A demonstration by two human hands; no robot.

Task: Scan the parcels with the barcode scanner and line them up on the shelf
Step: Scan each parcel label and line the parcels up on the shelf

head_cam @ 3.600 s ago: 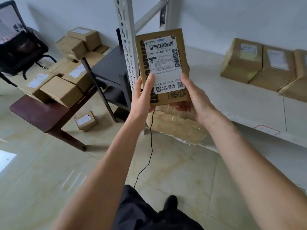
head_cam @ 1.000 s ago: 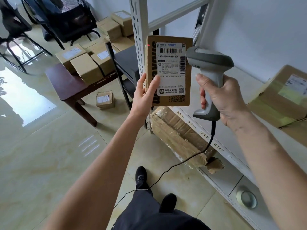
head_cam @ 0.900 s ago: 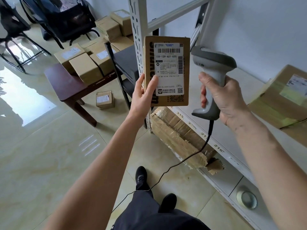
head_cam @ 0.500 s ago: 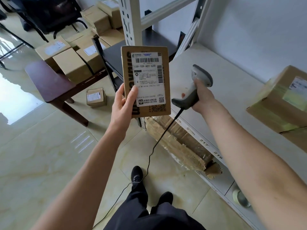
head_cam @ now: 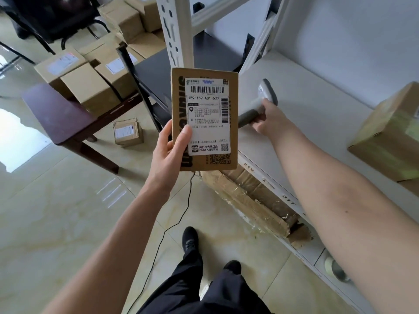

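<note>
Left hand (head_cam: 169,152) holding parcel (head_cam: 204,121) upright, right hand (head_cam: 268,120) gripping scanner (head_cam: 260,102) over shelf (head_cam: 317,105)

The left hand (head_cam: 169,152) is raised in front of the body, thumb across the face of a flat parcel (head_cam: 204,121) it grips upright. The right arm reaches forward, its hand (head_cam: 268,120) curled round the scanner (head_cam: 258,103) handle.

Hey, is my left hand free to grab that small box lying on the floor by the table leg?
Probably not as things stand: the left hand grips the upright parcel, and the small box lies low on the floor, beyond it. The right hand holds the scanner.
</note>
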